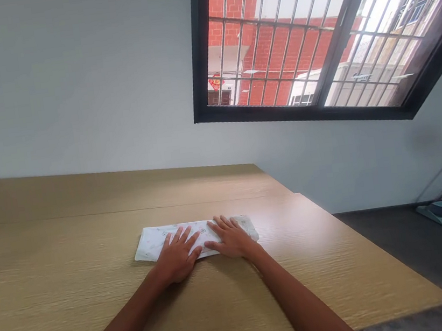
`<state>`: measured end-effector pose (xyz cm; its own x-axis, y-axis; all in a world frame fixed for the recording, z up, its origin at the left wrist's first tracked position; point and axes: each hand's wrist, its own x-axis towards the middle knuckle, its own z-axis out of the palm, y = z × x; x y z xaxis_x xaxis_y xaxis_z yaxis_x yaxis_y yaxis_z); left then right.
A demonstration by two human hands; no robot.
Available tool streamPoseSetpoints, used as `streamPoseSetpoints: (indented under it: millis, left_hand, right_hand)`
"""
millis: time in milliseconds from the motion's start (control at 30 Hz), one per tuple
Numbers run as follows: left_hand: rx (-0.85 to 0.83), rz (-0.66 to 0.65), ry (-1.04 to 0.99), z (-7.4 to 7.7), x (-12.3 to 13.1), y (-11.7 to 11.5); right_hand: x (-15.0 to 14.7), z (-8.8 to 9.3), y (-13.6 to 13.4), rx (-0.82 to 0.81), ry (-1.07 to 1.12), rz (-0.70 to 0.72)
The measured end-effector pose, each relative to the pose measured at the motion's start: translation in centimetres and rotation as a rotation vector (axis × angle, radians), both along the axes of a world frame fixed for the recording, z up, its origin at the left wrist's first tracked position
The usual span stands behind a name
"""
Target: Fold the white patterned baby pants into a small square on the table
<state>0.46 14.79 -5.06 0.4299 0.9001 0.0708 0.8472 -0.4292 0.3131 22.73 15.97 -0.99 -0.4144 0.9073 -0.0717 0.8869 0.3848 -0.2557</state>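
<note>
Head view: folded cloth lies flat mid-table. Left hand and right hand rest on it, fingers spread, palms down — gripping nothing. Risk: uneven pressure could skew the fold or slide the cloth on smooth wood — layers misalign.

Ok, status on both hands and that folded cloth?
Left hand and right hand flat, fingers spread, pressing the folded white cloth. Cloth lies flat on the wooden table. Nothing in the way.

bare table all around cloth
</note>
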Motion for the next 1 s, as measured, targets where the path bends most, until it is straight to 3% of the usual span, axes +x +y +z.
streamPoseSetpoints:
  millis: [300, 400, 633, 933, 1000]
  left_hand:
    - [-0.034, 0.013, 0.049, 0.3, 0.3, -0.5]
    - [-0.083, 0.033, 0.062, 0.4, -1.0, 0.1]
    - [-0.132, 0.240, 0.158, 0.7, -4.6, 1.0]
    - [-0.091, 0.277, 0.185, 1.0, -4.0, 0.7]
    - [-0.038, 0.221, 0.175, 1.1, -3.8, 0.6]
  right_hand:
    - [2.0, 0.3, 0.8, 0.042, -0.129, -0.216]
    - [3.4, 0.3, 1.2, 0.027, -0.150, -0.263]
    - [5.2, 0.7, 1.6, -0.034, -0.092, -0.355]
    - [7.5, 1.1, 2.4, 0.047, 0.012, -0.401]
    - [7.8, 0.8, 2.7, 0.069, 0.027, -0.395]
